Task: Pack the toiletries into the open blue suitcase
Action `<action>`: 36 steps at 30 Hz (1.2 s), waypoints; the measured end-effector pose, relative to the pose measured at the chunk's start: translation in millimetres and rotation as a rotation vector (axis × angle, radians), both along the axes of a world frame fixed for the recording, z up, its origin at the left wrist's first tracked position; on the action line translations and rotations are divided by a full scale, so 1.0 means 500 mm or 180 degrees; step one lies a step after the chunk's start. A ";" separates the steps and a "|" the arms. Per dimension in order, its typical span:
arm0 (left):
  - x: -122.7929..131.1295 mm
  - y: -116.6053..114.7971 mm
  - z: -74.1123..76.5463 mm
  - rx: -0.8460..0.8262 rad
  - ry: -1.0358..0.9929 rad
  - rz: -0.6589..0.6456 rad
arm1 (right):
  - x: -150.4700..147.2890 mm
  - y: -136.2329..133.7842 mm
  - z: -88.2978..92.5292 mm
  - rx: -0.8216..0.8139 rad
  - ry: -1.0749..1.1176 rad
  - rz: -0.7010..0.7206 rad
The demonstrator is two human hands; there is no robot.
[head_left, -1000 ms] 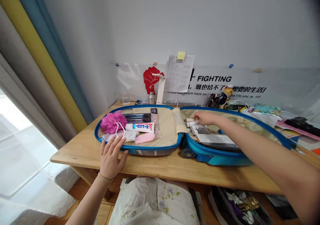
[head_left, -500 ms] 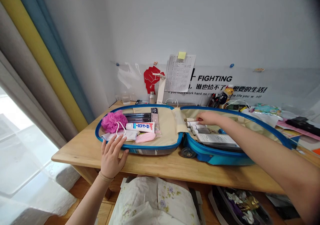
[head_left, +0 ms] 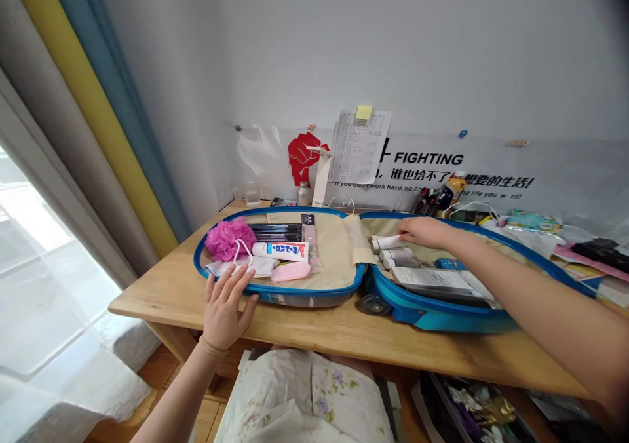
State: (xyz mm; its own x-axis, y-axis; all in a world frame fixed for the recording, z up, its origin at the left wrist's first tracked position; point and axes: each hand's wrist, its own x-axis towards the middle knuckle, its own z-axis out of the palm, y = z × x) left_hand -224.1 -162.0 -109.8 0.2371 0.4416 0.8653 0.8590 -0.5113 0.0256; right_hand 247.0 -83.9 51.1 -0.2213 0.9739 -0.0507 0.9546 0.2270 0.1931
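Note:
A blue suitcase [head_left: 297, 292] lies spread apart on the wooden table. My left hand [head_left: 227, 308] rests on its front left rim, fingers outstretched, beside a white cloth-like item with loops. In the left half sit a purple bath puff [head_left: 230, 238], a toothpaste tube [head_left: 281, 252], a pink oval case [head_left: 291, 272] and a black-handled packet [head_left: 275, 232]. Over the right half, my right hand [head_left: 423, 231] pinches the end of a slim white bottle [head_left: 386, 242]. Other small white bottles [head_left: 397, 254] lie just in front, near a white-labelled box [head_left: 432, 277].
Behind the suitcase stand a white lamp [head_left: 322, 177], a small jar [head_left: 303, 194] and a drink bottle [head_left: 452, 191]. Papers and packets [head_left: 533, 220] crowd the table's right side. Under the table is a bin [head_left: 472, 404] of wrappers. A curtain [head_left: 98, 115] hangs at left.
The view has shifted slightly, so everything sits a little further right. My right hand stays at the bottles; the beige bottle top beside it no longer shows clearly. My left hand keeps its place.

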 end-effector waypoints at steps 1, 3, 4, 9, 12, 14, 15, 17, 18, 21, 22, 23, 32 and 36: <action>0.000 0.000 0.000 0.0001 -0.0007 -0.0001 | 0.001 -0.005 0.014 0.0072 0.0038 -0.0026; -0.001 0.001 0.001 0.0008 -0.0003 -0.0014 | -0.003 -0.014 0.044 0.0253 0.0133 -0.0079; -0.001 0.001 0.001 0.0018 0.0003 -0.0023 | -0.012 -0.019 0.059 0.0360 0.0198 -0.0101; -0.002 0.000 0.000 -0.0012 -0.0005 -0.0028 | -0.151 -0.041 0.091 0.0687 0.0821 0.0122; -0.003 -0.001 -0.003 -0.0079 -0.0011 0.0011 | -0.288 -0.040 0.063 0.0453 0.0839 0.0641; -0.003 -0.001 -0.004 -0.0094 -0.0014 0.0015 | -0.375 -0.030 0.033 0.0327 0.0658 0.0937; -0.003 -0.001 -0.004 -0.0097 -0.0024 0.0009 | -0.413 -0.023 0.018 0.0283 0.0624 0.1035; -0.003 0.000 -0.003 -0.0097 -0.0033 -0.0010 | -0.474 -0.006 -0.010 0.0219 0.0593 0.1195; -0.003 0.000 -0.003 -0.0094 -0.0028 -0.0017 | -0.499 0.003 -0.021 0.0190 0.0575 0.1263; -0.002 -0.001 0.000 -0.0068 0.0007 -0.0022 | -0.549 0.024 -0.046 0.0109 0.0511 0.1403; -0.002 -0.001 0.001 -0.0061 0.0020 -0.0019 | -0.560 0.028 -0.052 0.0089 0.0497 0.1426; -0.002 -0.001 0.002 -0.0054 0.0028 -0.0012 | -0.568 0.031 -0.057 0.0077 0.0491 0.1439; 0.001 -0.003 0.007 0.0015 0.0071 0.0010 | -0.596 0.014 -0.068 -0.0054 0.0657 0.1357; 0.001 -0.004 0.008 0.0033 0.0048 -0.0001 | -0.540 0.028 -0.017 0.0076 0.0918 0.1109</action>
